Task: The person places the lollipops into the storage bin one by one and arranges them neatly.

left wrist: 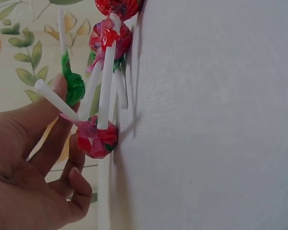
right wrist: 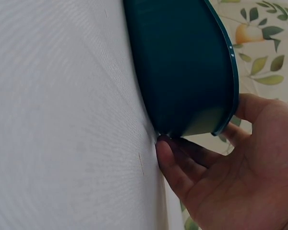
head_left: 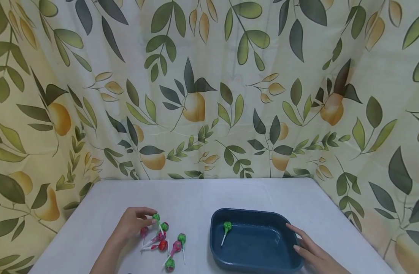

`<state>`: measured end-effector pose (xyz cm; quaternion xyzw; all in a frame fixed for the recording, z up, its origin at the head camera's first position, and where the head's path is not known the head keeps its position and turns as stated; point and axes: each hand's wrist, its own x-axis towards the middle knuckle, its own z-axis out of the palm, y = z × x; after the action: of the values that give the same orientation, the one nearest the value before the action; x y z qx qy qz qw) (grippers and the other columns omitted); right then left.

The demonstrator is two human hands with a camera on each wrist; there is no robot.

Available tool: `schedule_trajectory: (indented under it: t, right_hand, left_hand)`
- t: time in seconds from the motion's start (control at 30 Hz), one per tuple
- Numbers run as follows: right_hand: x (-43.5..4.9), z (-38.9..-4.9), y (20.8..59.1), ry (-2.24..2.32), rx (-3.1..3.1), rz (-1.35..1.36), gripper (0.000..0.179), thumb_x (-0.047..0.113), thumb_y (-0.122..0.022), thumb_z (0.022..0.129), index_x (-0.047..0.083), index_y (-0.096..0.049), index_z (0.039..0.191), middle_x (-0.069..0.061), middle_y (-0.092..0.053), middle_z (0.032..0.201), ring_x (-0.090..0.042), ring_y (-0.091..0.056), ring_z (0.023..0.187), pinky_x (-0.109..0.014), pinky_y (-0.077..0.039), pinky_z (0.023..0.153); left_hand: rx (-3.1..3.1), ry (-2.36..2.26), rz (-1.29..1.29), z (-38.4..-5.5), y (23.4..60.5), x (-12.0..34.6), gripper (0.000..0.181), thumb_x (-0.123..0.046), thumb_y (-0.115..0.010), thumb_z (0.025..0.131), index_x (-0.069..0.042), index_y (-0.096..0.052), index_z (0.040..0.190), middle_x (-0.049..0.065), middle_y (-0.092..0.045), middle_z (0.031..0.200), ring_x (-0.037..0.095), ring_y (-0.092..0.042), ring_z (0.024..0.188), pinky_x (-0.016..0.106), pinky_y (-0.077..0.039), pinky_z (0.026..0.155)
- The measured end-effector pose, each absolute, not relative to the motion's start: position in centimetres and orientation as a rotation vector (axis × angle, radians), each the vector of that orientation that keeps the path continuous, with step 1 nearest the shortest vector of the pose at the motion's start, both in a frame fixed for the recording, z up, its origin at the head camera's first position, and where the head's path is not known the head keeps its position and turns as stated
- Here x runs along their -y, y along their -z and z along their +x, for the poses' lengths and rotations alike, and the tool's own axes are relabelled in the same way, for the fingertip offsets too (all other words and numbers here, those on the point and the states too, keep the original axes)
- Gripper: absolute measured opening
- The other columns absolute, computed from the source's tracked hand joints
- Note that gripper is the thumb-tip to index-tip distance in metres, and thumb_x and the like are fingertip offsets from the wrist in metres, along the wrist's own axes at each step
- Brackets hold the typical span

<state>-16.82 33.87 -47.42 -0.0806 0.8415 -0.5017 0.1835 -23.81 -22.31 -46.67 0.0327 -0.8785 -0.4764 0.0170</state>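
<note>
In the head view my left hand pinches a green-wrapped lollipop at the far end of a loose pile. Its white stick points upward beside the fingertips in the left wrist view, where the green wrapper is by the index finger. Around it lie red lollipops, a pink one and other green ones. A dark blue basin stands to the right, with one green lollipop inside. My right hand holds the basin's right end, fingers on its rim and outer wall.
A white cloth covers the table. Behind it hangs a curtain printed with leaves and fruit. The basin's raised walls stand between its inside and the lollipop pile.
</note>
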Motion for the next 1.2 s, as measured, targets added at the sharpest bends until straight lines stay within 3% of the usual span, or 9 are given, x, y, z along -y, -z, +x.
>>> schedule_trajectory:
  t: [0.43,0.67,0.97,1.2]
  right_hand:
    - [-33.8,-16.7,47.4,1.417,-2.373,-0.244,0.066,0.03,-0.043,0.113,0.002,-0.01,0.163,-0.036,-0.002,0.164,-0.066,-0.015,0.142,-0.075,-0.031,0.104]
    - [-34.1,-16.8,47.6,1.436,-2.353,-0.304,0.067,0.028,-0.041,0.113,0.0,-0.006,0.163,-0.038,0.001,0.163,-0.068,-0.013,0.142,-0.075,-0.031,0.104]
    - [-34.2,-16.6,47.6,1.435,-2.356,-0.309,0.065,0.028,-0.04,0.114,0.001,-0.007,0.163,-0.037,0.001,0.164,-0.068,-0.01,0.142,-0.075,-0.03,0.104]
    - [-34.1,-16.5,47.3,1.414,-2.379,-0.306,0.065,0.028,-0.04,0.113,0.001,-0.008,0.163,-0.038,0.0,0.163,-0.069,-0.013,0.14,-0.077,-0.031,0.102]
  left_hand:
    - [2.733,1.53,0.078,-23.8,46.3,22.0,0.032,-0.015,-0.089,0.082,-0.012,-0.08,0.113,0.0,-0.072,0.105,0.023,-0.059,0.099,0.037,-0.049,0.077]
    - [2.71,1.565,0.064,-23.9,45.8,21.4,0.024,-0.015,-0.09,0.08,-0.016,-0.082,0.103,-0.002,-0.072,0.102,0.022,-0.059,0.098,0.039,-0.045,0.08]
    - [2.726,1.562,0.014,-24.6,45.2,20.2,0.025,-0.013,-0.088,0.083,-0.015,-0.082,0.107,-0.002,-0.074,0.103,0.021,-0.061,0.099,0.05,-0.045,0.093]
    - [2.729,1.53,-0.056,-25.2,44.5,18.6,0.023,-0.014,-0.087,0.085,-0.02,-0.083,0.106,-0.006,-0.074,0.104,0.02,-0.061,0.1,0.043,-0.047,0.085]
